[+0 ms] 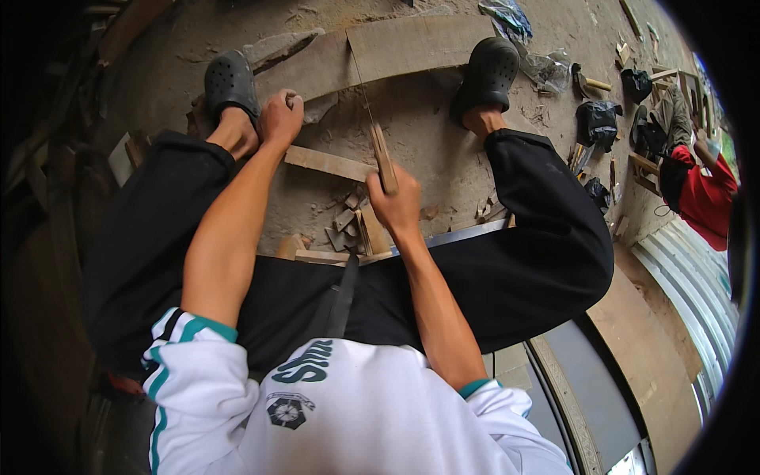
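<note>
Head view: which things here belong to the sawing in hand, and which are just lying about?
In use:
- left hand pressing down the wooden strip
- right hand gripping the saw handle
- wide board under the feet

Lying about:
- wood offcuts
- black bags
- plastic wrap
- corrugated sheet

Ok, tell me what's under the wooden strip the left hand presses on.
Under the wooden strip lies dusty concrete ground, with small wood offcuts just beside it. The left hand covers the strip's far end, so whatever supports it there is hidden.
</note>
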{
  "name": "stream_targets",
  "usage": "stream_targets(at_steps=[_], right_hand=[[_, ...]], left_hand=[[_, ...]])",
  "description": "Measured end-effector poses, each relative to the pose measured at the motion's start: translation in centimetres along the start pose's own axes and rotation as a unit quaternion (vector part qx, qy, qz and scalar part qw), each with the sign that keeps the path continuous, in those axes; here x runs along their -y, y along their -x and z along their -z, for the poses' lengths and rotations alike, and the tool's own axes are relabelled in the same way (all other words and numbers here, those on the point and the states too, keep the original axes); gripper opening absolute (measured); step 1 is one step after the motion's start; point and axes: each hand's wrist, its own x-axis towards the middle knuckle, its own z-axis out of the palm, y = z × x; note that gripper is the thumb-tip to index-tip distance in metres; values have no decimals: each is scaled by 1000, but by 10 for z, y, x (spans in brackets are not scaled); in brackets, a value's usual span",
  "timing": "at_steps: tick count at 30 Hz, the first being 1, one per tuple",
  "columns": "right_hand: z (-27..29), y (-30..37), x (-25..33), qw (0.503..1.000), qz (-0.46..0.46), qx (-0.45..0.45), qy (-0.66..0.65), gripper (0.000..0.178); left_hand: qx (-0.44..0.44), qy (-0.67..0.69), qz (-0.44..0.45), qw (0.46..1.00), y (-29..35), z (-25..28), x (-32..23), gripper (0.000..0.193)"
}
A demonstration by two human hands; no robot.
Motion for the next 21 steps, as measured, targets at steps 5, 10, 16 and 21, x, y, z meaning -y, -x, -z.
stream_targets(at_steps=[5,10,16,21], right_hand=[[-32,-51,-22,1000,-7,-4,14,20],[-11,-23,-4,999,-16,1,41,20],[-19,-46,-27,1000,0,4,22,21],[-1,1,-12,999,3,-6,43,19]], left_hand=[[14,59,41,997,12,-11,-17,27],[9,43,40,998,17,-12,-13,25],[18,72,60,995,18,-18,-17,25],[-8,38,33,999,20,-24,8,27]])
